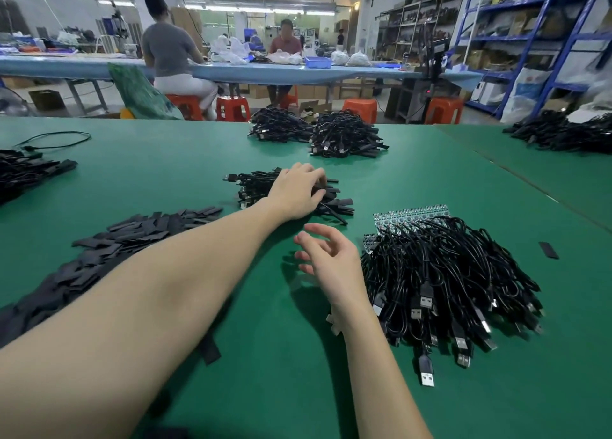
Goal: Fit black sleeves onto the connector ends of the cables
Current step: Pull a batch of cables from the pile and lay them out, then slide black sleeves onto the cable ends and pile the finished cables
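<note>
Head view, step in hand: the left hand [295, 190] reaches across the green table [198, 160] and rests on the small pile of sleeved cables [258, 187]; this looks like setting a finished cable down, with no cable or sleeve in work right now.
Left hand fingers: curled down over the pile's top, touching it; whether they pinch a cable I cannot tell.
Right hand [331, 259]: hovers above the table just left of the big cable pile [453, 279], fingers loosely spread and slightly bent, holding nothing.
Next move, as I judge it: take one cable from the big pile with the right hand and one sleeve from the sleeve heap [132, 240] with the left, then line up flat sleeve mouth and connector end.
Cables to do: black, tangled thick, silver USB plugs fanned toward the person, small green boards at the far edge.
Sleeves: flat, matte black strips, heaped loosely left of the arms; one stray sleeve [548, 250] lies well right.
</note>
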Tool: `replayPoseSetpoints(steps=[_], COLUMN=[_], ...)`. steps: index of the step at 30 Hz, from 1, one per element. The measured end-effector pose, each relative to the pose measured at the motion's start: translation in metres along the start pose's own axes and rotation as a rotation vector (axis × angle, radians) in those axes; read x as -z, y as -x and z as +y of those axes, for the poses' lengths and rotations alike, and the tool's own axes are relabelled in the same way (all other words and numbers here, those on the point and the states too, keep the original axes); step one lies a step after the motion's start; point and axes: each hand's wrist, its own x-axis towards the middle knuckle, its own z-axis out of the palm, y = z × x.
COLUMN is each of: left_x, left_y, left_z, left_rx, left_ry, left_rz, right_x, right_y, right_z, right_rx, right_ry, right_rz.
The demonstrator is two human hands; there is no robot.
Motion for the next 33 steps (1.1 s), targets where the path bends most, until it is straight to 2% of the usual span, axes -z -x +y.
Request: replayPoseSetpoints(steps=[3,6,10,13,15,18,20,23,30,33], left_x=[0.01,0.017,0.028,0.036,0.037,0.035,0.03,0.022,0.024,0.035], left_y=[0.011,0.022,0.02,0.009,0.0,-0.013,-0.016,-0.014,-0.006,-0.001], left_z=[-0.006,-0.015,-0.003,0.024,0.048,0.084,0.104,0.12,0.122,0.113], left_rx=[-0.024,-0.05,-0.071,-0.032,0.018,0.137,0.134,0.132,0.24,0.246], left_ry=[0.021,0.003,-0.052,-0.045,0.042,0.363,0.451,0.574,0.928,1.066], left_rz=[-0.005,-0.026,0.049,-0.041,-0.083,-0.252,-0.38,-0.484,-0.505,-0.544], right_x=[0.006,0.015,0.024,0.032,0.04,0.054,0.065,0.08,0.093,0.096], right_y=[0.0,0.001,0.002,0.0,-0.002,-0.006,-0.006,-0.003,0.008,0.017], right_z=[-0.008,-0.016,-0.027,-0.034,-0.038,-0.043,-0.047,-0.054,-0.068,-0.08], right_rx=[-0.021,-0.017,0.019,-0.028,-0.118,-0.199,-0.223,-0.258,-0.297,-0.241], right_ry=[0.051,0.232,0.569,0.686,0.654,0.496,0.403,0.421,0.449,0.451], right_rz=[-0.059,-0.134,-0.14,-0.075,-0.006,0.074,0.105,0.104,0.082,0.052])
